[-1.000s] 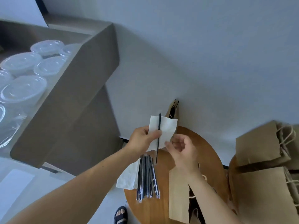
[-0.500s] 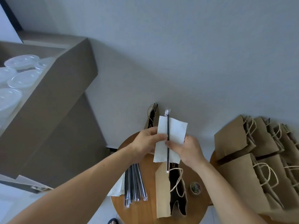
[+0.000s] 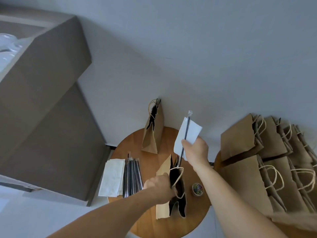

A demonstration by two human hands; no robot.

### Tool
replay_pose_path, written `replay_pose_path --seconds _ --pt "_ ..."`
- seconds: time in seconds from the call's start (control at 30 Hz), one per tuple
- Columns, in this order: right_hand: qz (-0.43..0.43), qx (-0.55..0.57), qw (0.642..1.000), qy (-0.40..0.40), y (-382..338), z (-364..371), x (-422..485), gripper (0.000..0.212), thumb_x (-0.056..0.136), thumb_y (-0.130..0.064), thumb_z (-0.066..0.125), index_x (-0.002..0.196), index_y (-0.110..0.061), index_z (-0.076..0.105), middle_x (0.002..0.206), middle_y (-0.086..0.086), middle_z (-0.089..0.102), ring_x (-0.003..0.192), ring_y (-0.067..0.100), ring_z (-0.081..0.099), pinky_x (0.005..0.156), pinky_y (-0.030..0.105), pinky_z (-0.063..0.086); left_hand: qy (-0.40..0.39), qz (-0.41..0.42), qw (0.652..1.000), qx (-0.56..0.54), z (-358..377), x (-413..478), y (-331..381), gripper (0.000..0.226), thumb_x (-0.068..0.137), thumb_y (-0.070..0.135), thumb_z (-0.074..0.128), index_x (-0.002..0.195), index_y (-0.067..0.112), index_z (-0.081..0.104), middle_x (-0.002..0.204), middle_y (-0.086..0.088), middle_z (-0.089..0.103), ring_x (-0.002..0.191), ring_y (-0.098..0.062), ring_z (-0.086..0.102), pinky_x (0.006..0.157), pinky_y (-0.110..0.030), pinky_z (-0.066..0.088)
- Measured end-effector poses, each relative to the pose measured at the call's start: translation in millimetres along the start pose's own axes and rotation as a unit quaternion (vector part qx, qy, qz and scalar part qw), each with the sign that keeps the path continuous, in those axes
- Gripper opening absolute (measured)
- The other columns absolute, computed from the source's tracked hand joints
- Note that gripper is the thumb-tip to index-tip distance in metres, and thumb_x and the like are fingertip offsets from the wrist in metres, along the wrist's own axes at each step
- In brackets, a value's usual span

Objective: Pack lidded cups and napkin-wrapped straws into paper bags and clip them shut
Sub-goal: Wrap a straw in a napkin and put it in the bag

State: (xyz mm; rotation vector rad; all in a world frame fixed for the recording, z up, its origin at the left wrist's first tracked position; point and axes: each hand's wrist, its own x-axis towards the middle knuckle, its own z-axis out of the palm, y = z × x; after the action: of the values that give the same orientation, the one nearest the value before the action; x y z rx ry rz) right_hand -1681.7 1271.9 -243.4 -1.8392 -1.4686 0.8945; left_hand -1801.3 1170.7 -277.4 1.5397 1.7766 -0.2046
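Observation:
An open brown paper bag (image 3: 163, 209) stands on the round wooden table (image 3: 154, 224). My left hand (image 3: 159, 187) grips its rim and pulls the mouth open. My right hand (image 3: 195, 151) holds a black straw (image 3: 186, 128) together with a white napkin (image 3: 193, 132), pinched above the bag. The straw's lower tip hangs just over the bag's mouth. A second paper bag (image 3: 152, 133) stands at the table's far edge.
A stack of white napkins (image 3: 112, 177) and a bundle of wrapped black straws (image 3: 132, 177) lie left of the bag. A small tub of coloured clips (image 3: 197, 188) sits to its right. Several paper bags (image 3: 267, 162) crowd the right. Lidded cups (image 3: 8, 47) rest on a grey counter (image 3: 44, 100).
My left hand let go of the napkin and took the bag's rim. My right hand now holds straw and napkin alone, shifted right above the bag. The view panned right.

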Motion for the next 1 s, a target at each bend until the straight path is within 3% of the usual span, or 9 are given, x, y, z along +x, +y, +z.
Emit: replay_pose_path --seconds 0.13,0.23,0.37,0.53,0.67,0.73,0.87,0.93,1.0 --pt "0.012 -0.058 0.997 -0.054 -0.3 19.7 -12.6 0.031 0.095 -0.022 0.061 0.122 -0.010 0.061 0.116 0.007 0.067 0.082 0.016 0.061 0.038 0.004 0.033 -0.007 -0.064 0.990 -0.123 2.8 8.2 -9.7 0.026 0.092 0.035 0.049 0.099 0.013 0.061 0.088 -0.006 0.071 0.078 -0.021 0.072 0.077 -0.037 0.061" --pt "0.036 -0.074 0.992 -0.097 1.7 32.8 -20.0 0.027 0.093 -0.015 0.060 0.120 -0.010 0.061 0.117 0.007 0.067 0.081 0.016 0.059 0.043 0.010 0.036 -0.051 -0.073 0.972 -0.219 7.2 13.3 -19.3 0.028 0.094 0.030 0.043 0.091 0.009 0.062 0.072 -0.006 0.075 0.058 -0.016 0.070 0.065 -0.029 0.060" --pt "0.085 -0.115 0.980 -0.139 15.6 34.7 -30.7 0.020 0.090 -0.009 0.060 0.110 -0.011 0.059 0.111 0.007 0.065 0.083 0.020 0.059 0.046 0.017 0.037 -0.066 -0.112 0.931 -0.341 4.4 13.3 -24.3 0.028 0.095 0.022 0.039 0.096 0.002 0.059 0.070 -0.012 0.074 0.040 -0.016 0.057 0.044 -0.020 0.042" --pt "0.068 -0.190 0.958 -0.205 50.7 27.2 -53.4 0.007 0.093 -0.011 0.058 0.097 -0.015 0.062 0.097 0.002 0.066 0.086 0.017 0.062 0.060 0.021 0.041 -0.081 -0.133 0.892 -0.425 -2.3 5.1 -30.5 0.033 0.095 0.016 0.040 0.104 -0.008 0.061 0.066 -0.015 0.069 0.046 -0.020 0.055 0.043 -0.022 0.035" --pt "0.022 -0.298 0.920 -0.252 79.8 30.4 -71.2 0.027 0.096 -0.016 0.055 0.075 -0.028 0.043 0.078 -0.010 0.050 0.075 0.010 0.050 0.052 0.016 0.027 -0.086 -0.126 0.887 -0.435 -3.6 3.2 -33.5 0.032 0.095 0.015 0.042 0.106 -0.008 0.061 0.065 -0.014 0.068 0.052 -0.021 0.056 0.046 -0.022 0.034" --pt "0.052 -0.309 0.910 -0.272 88.8 41.9 -69.8 0.029 0.096 -0.015 0.056 0.074 -0.028 0.042 0.076 -0.010 0.050 0.076 0.013 0.053 0.052 0.018 0.032 -0.091 -0.117 0.894 -0.424 -1.2 4.3 -34.6 0.031 0.095 0.016 0.043 0.103 -0.006 0.063 0.067 -0.013 0.069 0.052 -0.019 0.056 0.046 -0.021 0.036" --pt "0.101 -0.316 0.898 -0.290 97.9 66.7 -53.6 0.009 0.095 -0.015 0.053 0.093 -0.015 0.062 0.096 0.002 0.065 0.098 0.023 0.064 0.073 0.026 0.047 -0.079 -0.101 0.911 -0.392 5.8 5.5 -39.2 0.032 0.096 0.020 0.042 0.088 0.003 0.068 0.067 -0.006 0.071 0.052 -0.014 0.058 0.046 -0.019 0.041" --pt "0.105 -0.333 0.889 -0.295 102.3 78.4 -50.0 0.017 0.095 -0.017 0.051 0.106 -0.013 0.064 0.112 0.007 0.066 0.109 0.026 0.062 0.080 0.029 0.046 -0.074 -0.100 0.921 -0.370 7.6 5.8 -43.1 0.034 0.096 0.023 0.042 0.092 0.003 0.069 0.069 -0.005 0.072 0.056 -0.011 0.062 0.050 -0.018 0.044" --pt "0.110 -0.350 0.885 -0.287 109.1 87.7 -49.1 0.011 0.096 -0.019 0.052 0.088 -0.019 0.060 0.101 0.002 0.067 0.102 0.022 0.064 0.076 0.028 0.045 -0.072 -0.102 0.923 -0.363 8.0 6.7 -47.6 0.034 0.097 0.023 0.042 0.095 0.001 0.068 0.074 -0.007 0.074 0.058 -0.010 0.064 0.053 -0.019 0.045"
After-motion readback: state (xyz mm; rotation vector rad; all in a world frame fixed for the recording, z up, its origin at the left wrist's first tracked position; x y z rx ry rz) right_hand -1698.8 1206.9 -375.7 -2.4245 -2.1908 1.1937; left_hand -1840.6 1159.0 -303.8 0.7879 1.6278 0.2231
